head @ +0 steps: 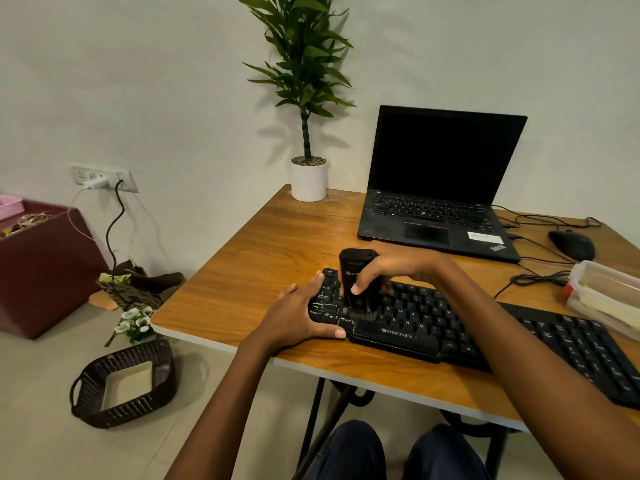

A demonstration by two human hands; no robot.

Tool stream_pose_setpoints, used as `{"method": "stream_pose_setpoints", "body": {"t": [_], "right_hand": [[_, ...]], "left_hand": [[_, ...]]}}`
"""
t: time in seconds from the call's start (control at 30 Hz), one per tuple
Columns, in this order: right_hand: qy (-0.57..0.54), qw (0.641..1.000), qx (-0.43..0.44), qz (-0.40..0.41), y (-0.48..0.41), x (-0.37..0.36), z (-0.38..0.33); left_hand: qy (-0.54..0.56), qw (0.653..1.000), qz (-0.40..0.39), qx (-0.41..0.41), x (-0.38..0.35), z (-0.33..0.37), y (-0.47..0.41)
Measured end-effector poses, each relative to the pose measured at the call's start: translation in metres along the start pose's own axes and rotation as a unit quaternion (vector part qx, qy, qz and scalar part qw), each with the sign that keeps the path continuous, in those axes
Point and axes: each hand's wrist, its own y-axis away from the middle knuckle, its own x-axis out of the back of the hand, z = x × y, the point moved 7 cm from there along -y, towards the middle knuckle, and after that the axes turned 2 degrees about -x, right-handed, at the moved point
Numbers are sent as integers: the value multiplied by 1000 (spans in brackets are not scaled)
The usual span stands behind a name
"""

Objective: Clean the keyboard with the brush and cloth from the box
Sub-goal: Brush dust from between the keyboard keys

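Presently, the right grip (391,268) is closed around the black brush (354,268), thumb on the near face and fingers wrapped behind. It holds the brush upright, bristles down on the keys at the left part of the keyboard (419,318). The left grip (298,313) rests on the keyboard's left end, fingers spread nearly straight over the keys, thumb along the front edge. Count: one brush, one keyboard, one clear box (609,296) at the right edge of the desk (259,258), well apart from both grips. Both forearms reach forward over the near edge. One laptop (443,168), one mouse (571,244) and one potted plant (309,181) stand behind.
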Motion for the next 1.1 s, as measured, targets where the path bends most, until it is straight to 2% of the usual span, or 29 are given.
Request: {"method": "stream_pose_setpoints", "body": {"t": [0.07, 0.23, 0.33, 0.47, 0.57, 0.83, 0.97, 1.1], "right_hand": [[-25, 999, 21, 24, -2, 1, 1], [-29, 999, 0, 26, 5, 4, 4], [-68, 996, 35, 54, 2, 0, 4], [-59, 992, 17, 111, 4, 16, 8], [-54, 987, 63, 136, -4, 18, 0], [-104, 989, 96, 46, -31, 1, -6], [-23, 999, 33, 17, -31, 9, -4], [-21, 997, 70, 30, -38, 1, -13]], "left_hand": [[1, 1000, 1, -1, 0, 1, 0], [0, 1000, 6, -6, 3, 7, 3], [-2, 1000, 12, -15, 6, 11, 6], [13, 1000, 14, -17, 9, 9, 6], [-4, 1000, 19, -20, 11, 6, 10], [-20, 999, 31, -2, 15, 13, 16], [-21, 1000, 21, 9, 14, 12, 16], [-24, 999, 28, 0, 16, 15, 16]]}}
